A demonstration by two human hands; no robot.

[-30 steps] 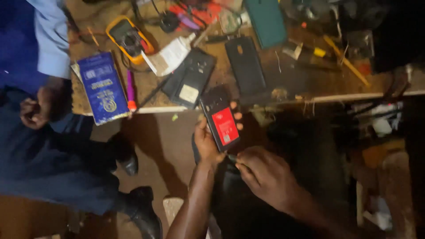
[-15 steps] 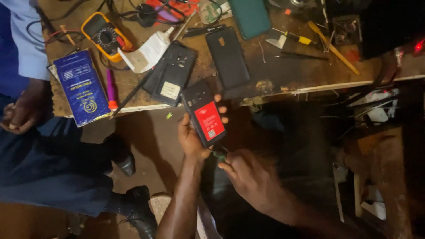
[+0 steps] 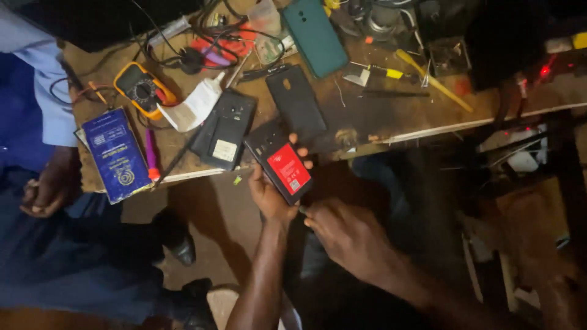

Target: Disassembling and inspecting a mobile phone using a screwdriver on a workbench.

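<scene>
Unmoved since before, left hand (image 3: 269, 198) grips opened phone (image 3: 280, 164) past table edge (image 3: 428, 129); right hand (image 3: 348, 235) curled below

The scene is dim overall, lit mainly from above onto the surface (image 3: 391, 116), whose wood shows warm and brownish. Light falls off fast below its front edge: the floor and the right side sink into near black, with detail lost there. A small red glow (image 3: 543, 70) flares at the upper right. The phone (image 3: 281, 166) catches enough light for its red battery to read clearly, with a soft sheen on the dark cases nearby. The hands (image 3: 351, 235) are slightly smeared by motion blur. Fine grain and softness run throughout, worst in the shadows.
</scene>
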